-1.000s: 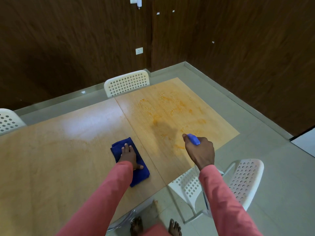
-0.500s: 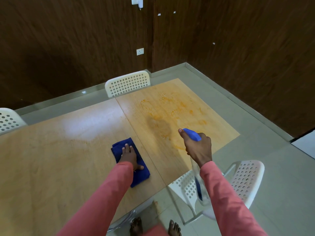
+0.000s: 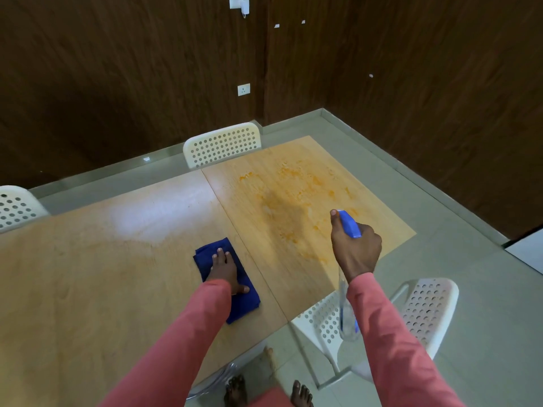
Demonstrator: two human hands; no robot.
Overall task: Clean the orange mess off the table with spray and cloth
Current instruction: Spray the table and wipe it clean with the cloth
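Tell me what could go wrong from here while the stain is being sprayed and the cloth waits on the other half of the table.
1. The orange stain runs close to the table edges, so spray from the bottle in the right hand may land on the floor, where bare feet could slip.
2. The cloth under the left hand sits on the cleaner half; wiping back across the seam could smear orange there.

- Dark blue cloth (image 3: 235,301) on the light wood-grain table (image 3: 88,289).
- Orange smears (image 3: 296,195) toward the table's far right corner.
- Blue-topped clear spray bottle (image 3: 349,227).
- Pink sleeves (image 3: 402,348).
- White perforated chairs (image 3: 223,143).
- Dark brown walls (image 3: 117,69).
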